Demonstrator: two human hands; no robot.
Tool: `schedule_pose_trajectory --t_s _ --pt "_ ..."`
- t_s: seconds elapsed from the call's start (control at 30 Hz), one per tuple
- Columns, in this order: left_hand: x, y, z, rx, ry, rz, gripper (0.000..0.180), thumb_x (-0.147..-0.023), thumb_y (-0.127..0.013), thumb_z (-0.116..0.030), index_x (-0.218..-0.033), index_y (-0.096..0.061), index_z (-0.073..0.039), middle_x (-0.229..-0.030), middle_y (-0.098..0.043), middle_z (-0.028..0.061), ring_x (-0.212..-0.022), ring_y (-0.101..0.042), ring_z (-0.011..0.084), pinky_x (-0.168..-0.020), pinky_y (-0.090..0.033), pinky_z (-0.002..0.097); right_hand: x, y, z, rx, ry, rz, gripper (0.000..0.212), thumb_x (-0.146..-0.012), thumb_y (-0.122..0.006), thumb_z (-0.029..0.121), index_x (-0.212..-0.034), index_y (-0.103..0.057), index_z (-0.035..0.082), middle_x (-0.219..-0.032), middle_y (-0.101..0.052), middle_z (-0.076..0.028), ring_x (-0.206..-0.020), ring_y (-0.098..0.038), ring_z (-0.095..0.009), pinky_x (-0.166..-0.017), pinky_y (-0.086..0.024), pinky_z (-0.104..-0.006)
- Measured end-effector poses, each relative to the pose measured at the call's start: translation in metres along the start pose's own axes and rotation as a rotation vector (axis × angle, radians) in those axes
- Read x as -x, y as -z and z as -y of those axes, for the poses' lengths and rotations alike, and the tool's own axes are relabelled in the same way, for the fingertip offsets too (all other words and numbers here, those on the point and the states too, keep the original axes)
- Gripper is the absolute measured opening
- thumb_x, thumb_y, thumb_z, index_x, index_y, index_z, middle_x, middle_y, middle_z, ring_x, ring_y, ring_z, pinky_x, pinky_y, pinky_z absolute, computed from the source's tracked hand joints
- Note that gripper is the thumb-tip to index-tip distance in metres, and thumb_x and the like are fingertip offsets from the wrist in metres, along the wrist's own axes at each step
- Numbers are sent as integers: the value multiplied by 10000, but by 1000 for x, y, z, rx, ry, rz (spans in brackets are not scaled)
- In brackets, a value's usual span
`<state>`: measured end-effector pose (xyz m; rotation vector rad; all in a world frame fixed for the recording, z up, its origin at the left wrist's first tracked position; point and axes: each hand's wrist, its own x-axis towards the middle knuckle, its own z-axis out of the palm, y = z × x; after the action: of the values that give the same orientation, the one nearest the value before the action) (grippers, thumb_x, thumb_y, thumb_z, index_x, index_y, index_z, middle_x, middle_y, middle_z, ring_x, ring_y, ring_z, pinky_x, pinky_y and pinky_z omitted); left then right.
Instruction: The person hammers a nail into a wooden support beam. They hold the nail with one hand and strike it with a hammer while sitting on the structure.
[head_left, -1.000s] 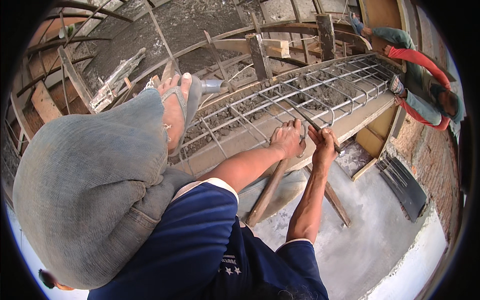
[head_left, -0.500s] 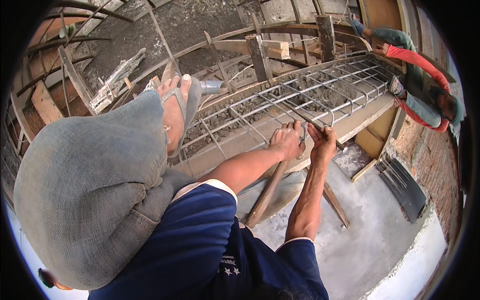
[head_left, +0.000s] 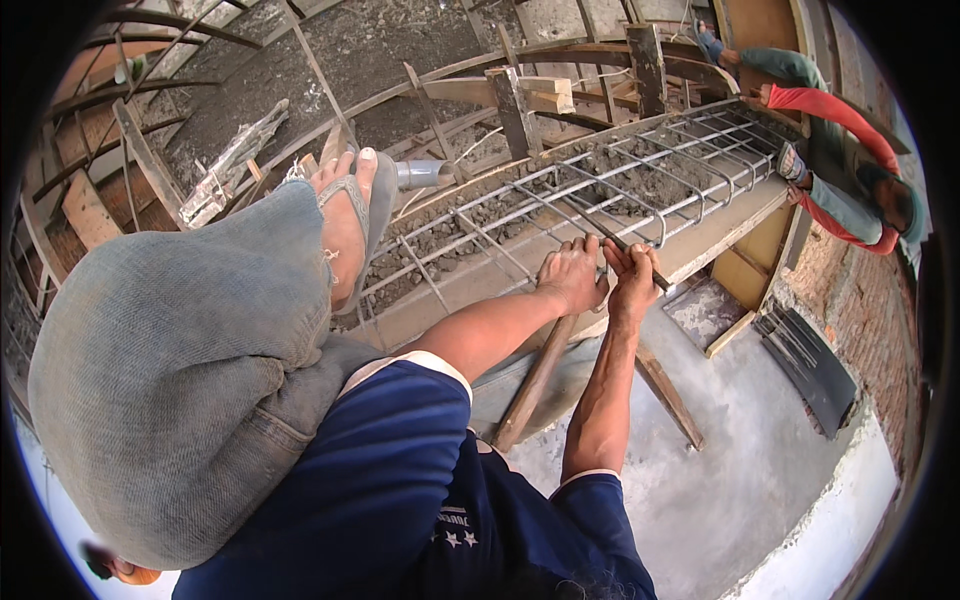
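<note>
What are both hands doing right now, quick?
Left hand: fingers curled, but I can't tell if it's gripping anything.
Right hand: closed, holding a thin dark rod.

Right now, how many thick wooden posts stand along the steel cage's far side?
2: a left post beyond the middle of the steel cage, a right post farther along. More may be hidden.

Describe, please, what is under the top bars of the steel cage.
Through the steel cage, dark lumpy material shows. What lies beneath it is covered, and a sandalled foot hides part of the left end.
</note>
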<state>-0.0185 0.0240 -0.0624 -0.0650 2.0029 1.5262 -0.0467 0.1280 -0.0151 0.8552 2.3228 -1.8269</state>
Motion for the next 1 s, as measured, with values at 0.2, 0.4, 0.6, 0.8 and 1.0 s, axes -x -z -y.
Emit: schedule_pose_trajectory --t_s 0.2,0.4,0.6,0.8,1.0 --pt "0 -1 9 -40 26 -39 526 -819 -676 -312 -1151 -419 6 -1120 -581 224 -1087 -595 360 -896 -513 454 10 -1 55 58 -39 -17 120 -931 -524 122 -896 -533 8 -832 -582 -81 -885 -718 -376 -768 -622 -394" --pt "4 0 0 -14 13 14 568 -822 -675 -320 -1192 -405 14 -1136 -577 228 -1100 -593 361 -911 -509 454 -10 12 -6 18 -37 14 135 -935 -549 130 -895 -546 1 -841 -588 -74 -847 -722 -305 -741 -614 -367" --pt "0 -1 7 -50 29 -3 561 -818 -677 -321 -1182 -407 9 -1133 -577 228 -1098 -594 361 -909 -509 457 -2 7 57 58 -79 -42 138 -921 -546 150 -896 -537 15 -828 -598 -87 -871 -722 -390 -742 -636 -400" --pt "-1 -3 5 -23 16 -8 543 -815 -677 -318 -1162 -414 5 -1124 -575 225 -1083 -595 371 -904 -506 465 -8 1 10 -22 -113 3 115 -930 -548 119 -905 -557 7 -839 -599 -81 -854 -723 -292 -732 -612 -355" --pt "-2 -1 8 -39 36 -12 537 -817 -672 -316 -1166 -421 7 -1127 -578 227 -1087 -594 365 -898 -510 459 -10 -11 47 117 -159 -60 117 -922 -538 120 -904 -567 8 -834 -602 -80 -810 -729 -296 -698 -619 -358"
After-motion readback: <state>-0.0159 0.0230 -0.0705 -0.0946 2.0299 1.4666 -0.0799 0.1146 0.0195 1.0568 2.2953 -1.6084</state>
